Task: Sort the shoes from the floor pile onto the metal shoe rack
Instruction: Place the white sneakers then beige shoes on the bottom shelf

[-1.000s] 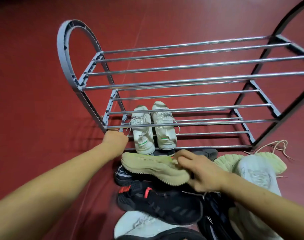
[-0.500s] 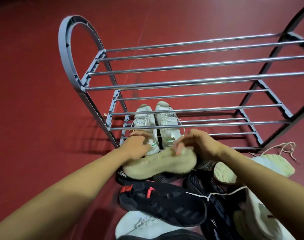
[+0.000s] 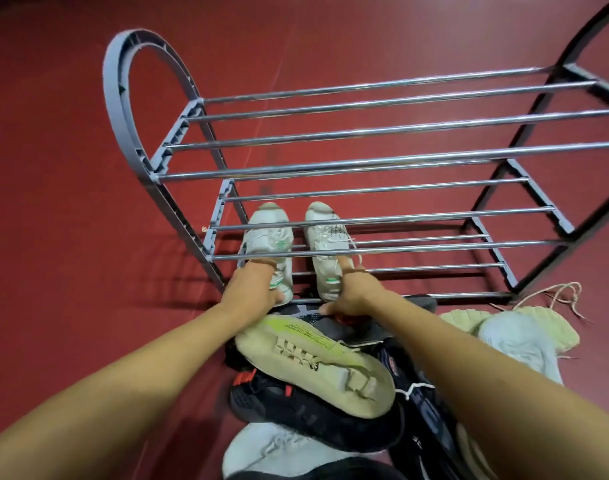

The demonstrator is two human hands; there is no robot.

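We have both hands down at the front of the metal shoe rack (image 3: 365, 164), on the pair of white sneakers standing on its lowest tier. Our left hand (image 3: 254, 289) curls over the heel of the left white sneaker (image 3: 268, 237) and our right hand (image 3: 351, 292) grips the heel of the right white sneaker (image 3: 325, 237), thumb showing below. The fingertips go in under the chrome bars, so we cannot see how they close. Taking each shoe by its heel probably lets us square the pair toes-in, side by side at the rack's left end, leaving the bars toward 3 o'clock free for more pairs.

The floor pile (image 3: 331, 393) lies at 6 o'clock from the rack, just beneath our forearms. On top is a beige sneaker (image 3: 317, 362) lying sole-up with a lime stripe, resting on a black sneaker with red tabs (image 3: 296, 407). A white shoe (image 3: 275, 452) peeks out at the pile's near edge. At 4 o'clock sit a pale sole-up shoe (image 3: 518, 344) and loose pinkish laces (image 3: 556, 296).

Only one pair looks racked, so the task seems to be in its early part.
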